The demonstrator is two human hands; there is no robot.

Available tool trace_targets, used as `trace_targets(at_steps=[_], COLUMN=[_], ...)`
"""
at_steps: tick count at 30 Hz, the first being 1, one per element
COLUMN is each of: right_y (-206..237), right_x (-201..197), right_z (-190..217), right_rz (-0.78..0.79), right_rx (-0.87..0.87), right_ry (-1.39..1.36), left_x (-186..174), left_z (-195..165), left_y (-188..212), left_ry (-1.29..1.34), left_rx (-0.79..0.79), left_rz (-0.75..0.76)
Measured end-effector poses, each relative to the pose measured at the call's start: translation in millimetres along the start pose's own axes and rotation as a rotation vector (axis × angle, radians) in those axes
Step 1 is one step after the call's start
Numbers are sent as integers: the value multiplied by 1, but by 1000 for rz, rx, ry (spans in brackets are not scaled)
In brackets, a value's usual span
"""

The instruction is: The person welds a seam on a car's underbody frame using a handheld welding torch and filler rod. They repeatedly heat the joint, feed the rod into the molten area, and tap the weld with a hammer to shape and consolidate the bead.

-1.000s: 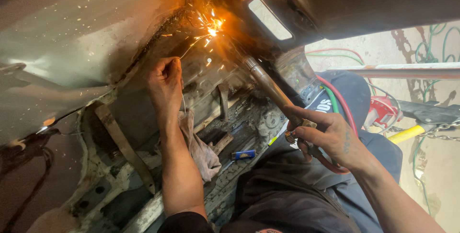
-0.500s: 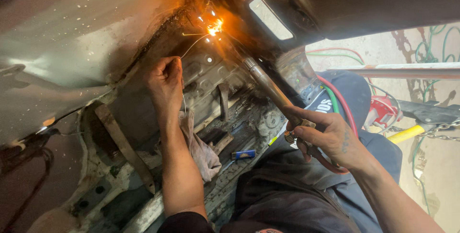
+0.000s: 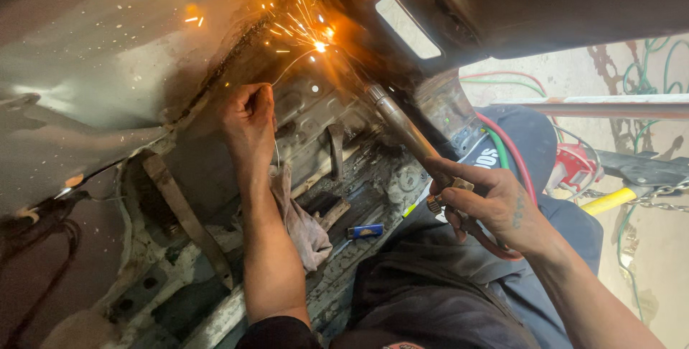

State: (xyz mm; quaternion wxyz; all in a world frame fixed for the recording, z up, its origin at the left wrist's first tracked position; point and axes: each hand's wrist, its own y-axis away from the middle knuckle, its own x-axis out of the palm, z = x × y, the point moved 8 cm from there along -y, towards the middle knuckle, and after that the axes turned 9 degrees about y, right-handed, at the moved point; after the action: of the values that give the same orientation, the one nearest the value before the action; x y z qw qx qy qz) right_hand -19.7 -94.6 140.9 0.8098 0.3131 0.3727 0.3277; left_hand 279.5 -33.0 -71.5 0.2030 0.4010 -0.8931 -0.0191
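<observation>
The right hand [image 3: 495, 209] gripped the gas torch [image 3: 402, 123], its flame on the rusted body seam [image 3: 237, 55]. The left hand [image 3: 247, 116], clenched, fed filler rod [image 3: 287, 69] there. Sparks flew; brazing appeared unfinished along the seam.

Torch [image 3: 402, 123] tilted, tip sparking; filler wire [image 3: 287, 69] bent.

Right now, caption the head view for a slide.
Right hand aims torch at sparking seam; left hand feeds wire.

blue lighter [image 3: 364, 231] | grey rag [image 3: 301, 220] | yellow handle [image 3: 608, 201] | red-green hoses [image 3: 502, 152]
</observation>
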Motion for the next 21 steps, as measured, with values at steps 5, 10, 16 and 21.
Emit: trace_targets(at_steps=[5,10,16,21], right_y=[-1,-1,-1,-1], right_x=[1,0,0,1], right_z=[-2,-2,-1,-1], right_rz=[14,11,5,6], right_rx=[-13,-11,10,1], right_ry=[-23,-12,30,11], left_x=[-1,-1,1,2], left_z=[4,10,9,5], left_y=[0,-1,0,1], left_ry=[-16,44,20,14], left_rx=[12,14,-11,-26], left_rz=[-5,9,13,-29])
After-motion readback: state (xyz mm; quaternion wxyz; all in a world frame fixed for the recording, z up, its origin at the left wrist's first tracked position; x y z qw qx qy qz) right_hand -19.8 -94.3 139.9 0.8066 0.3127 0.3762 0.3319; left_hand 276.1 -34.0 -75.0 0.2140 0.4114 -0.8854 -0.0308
